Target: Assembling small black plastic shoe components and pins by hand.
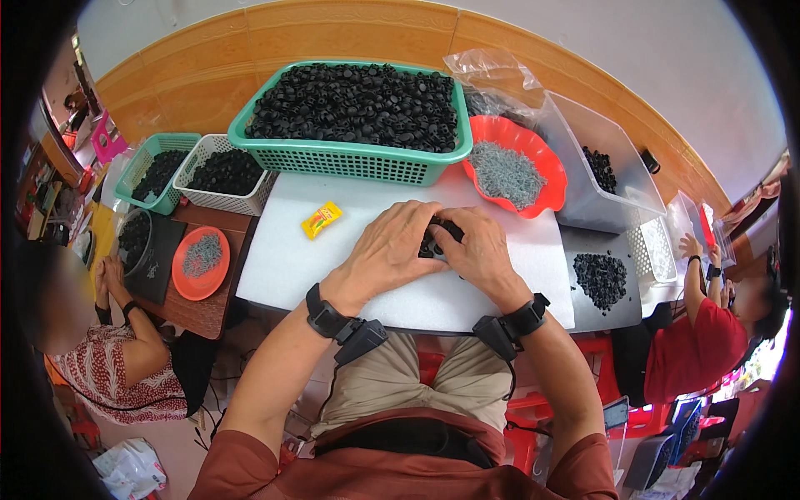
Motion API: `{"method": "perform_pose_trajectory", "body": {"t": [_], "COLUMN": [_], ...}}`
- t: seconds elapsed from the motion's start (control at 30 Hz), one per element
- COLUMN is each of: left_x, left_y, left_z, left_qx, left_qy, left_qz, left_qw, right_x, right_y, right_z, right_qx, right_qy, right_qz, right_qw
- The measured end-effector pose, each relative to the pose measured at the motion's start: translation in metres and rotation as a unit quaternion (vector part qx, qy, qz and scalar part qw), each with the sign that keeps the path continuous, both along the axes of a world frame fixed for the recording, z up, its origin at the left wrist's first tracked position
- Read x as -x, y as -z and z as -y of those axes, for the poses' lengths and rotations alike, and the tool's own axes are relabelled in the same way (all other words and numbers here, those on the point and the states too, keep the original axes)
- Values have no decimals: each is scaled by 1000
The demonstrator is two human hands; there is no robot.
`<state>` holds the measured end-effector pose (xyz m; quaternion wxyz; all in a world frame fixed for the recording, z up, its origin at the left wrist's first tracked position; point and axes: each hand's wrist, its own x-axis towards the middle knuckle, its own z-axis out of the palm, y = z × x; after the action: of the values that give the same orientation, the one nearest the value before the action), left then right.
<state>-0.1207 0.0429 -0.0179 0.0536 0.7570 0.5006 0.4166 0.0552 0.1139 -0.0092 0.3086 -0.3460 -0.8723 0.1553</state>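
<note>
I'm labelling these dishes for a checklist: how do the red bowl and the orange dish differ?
The red bowl has a wavy rim, while the orange dish has a smooth, round one. In this view the bowl looks larger and carries a bigger heap than the dish. The bowl stands right of the big green basket; the dish lies on the brown table at left. Both hold small grey pieces.

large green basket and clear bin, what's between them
In the head view, a red scalloped bowl of small grey pieces sits between them, with a clear plastic bag behind it.
</note>
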Motion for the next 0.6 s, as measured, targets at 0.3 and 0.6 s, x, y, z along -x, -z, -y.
{"method": "perform_pose_trajectory", "body": {"t": [0.3,0.6], "left_x": [1,-1], "left_y": [2,-1], "left_z": [1,1], "left_qx": [-2,20], "left_qy": [-6,-21], "left_qz": [-12,-3], "left_qw": [1000,1000], "right_x": [0,1], "right_y": [-4,2], "right_z": [1,-2], "right_qx": [34,44], "right_qy": [-36,-57], "right_qz": [-15,-23], "right_qw": [999,997]}}
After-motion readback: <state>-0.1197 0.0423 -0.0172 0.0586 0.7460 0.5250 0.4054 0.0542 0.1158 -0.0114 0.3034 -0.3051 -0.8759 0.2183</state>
